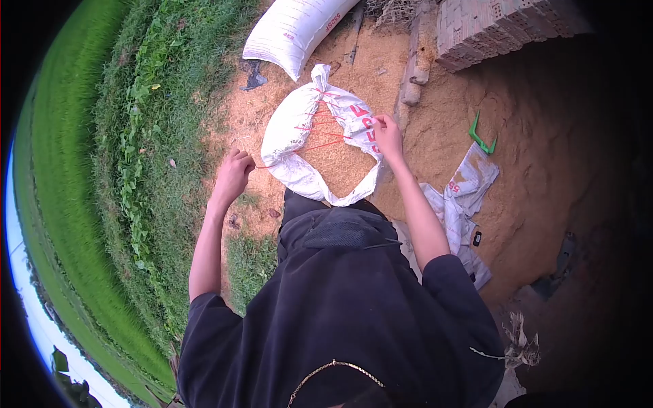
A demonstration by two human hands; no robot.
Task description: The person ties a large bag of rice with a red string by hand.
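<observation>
so the red string (318,143) runs crosswise over the mouth of the sack (286,132), left hand (235,173) fisted round its loose end just off the sack's left edge, right hand (388,134) pinching the sack's right rim, both equally close

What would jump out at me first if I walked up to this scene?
The open white sack of tan grain at centre, with red string laced across its mouth. The left hand holds that string taut at the left, while the right hand is at the sack's opposite rim. A full, closed sack lies beyond, at the top.
</observation>
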